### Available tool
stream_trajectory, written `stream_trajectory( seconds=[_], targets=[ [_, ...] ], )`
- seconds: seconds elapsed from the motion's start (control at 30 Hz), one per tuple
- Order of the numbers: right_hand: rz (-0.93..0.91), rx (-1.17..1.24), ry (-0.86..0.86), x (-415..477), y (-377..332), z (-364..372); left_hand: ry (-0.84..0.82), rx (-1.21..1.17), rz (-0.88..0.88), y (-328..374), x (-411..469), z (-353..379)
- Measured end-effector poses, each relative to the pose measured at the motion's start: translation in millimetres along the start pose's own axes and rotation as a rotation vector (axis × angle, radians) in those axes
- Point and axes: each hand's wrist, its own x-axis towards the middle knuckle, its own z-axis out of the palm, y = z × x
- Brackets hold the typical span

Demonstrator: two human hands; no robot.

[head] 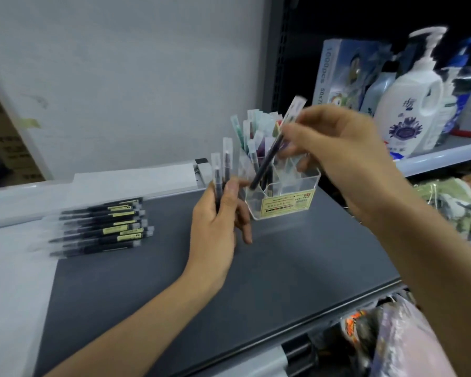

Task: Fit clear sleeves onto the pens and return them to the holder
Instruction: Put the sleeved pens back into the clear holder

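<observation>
Right hand (335, 148): fingers curled, pinching sleeved pen (272, 156) tilted above clear holder (283, 197); left hand (218, 221): gripping two sleeved pens (222, 170) upright beside holder; pen stack (101, 227) near worktop's left edge

Two arms were in view, both bare. The left forearm (136, 317) was uncovered along its whole visible length, from the lower left edge of the frame to the wrist. The left hand (215, 216) carried no covering. The left thumb (229, 197) showed a short, plain nail. The right forearm (424, 240) was likewise uncovered from the lower right edge to the wrist. The right hand (335, 142) was bare; its outline was blurred, and finer detail could not be read.
</observation>
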Motion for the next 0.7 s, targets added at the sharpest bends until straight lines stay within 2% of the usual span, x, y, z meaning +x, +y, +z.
stream_trajectory(
  seconds=[0.13,0.23,0.47,0.7],
  targets=[
    [-0.202,-0.125,0.151,5.5,-1.7,-4.9,0.068,0.048,-0.006,-1.8,3.6,-3.1],
    [-0.249,-0.198,0.213,9.2,10.0,2.9,0.069,0.05,-0.018,-3.7,4.7,-3.5],
    [-0.251,-0.37,0.202,18.3,36.1,19.0,0.024,0.03,-0.012,-6.6,6.5,-2.2],
    [-0.141,-0.51,0.168,12.5,52.8,29.0,0.003,0.019,-0.013,-8.0,6.6,-2.2]
  ],
)
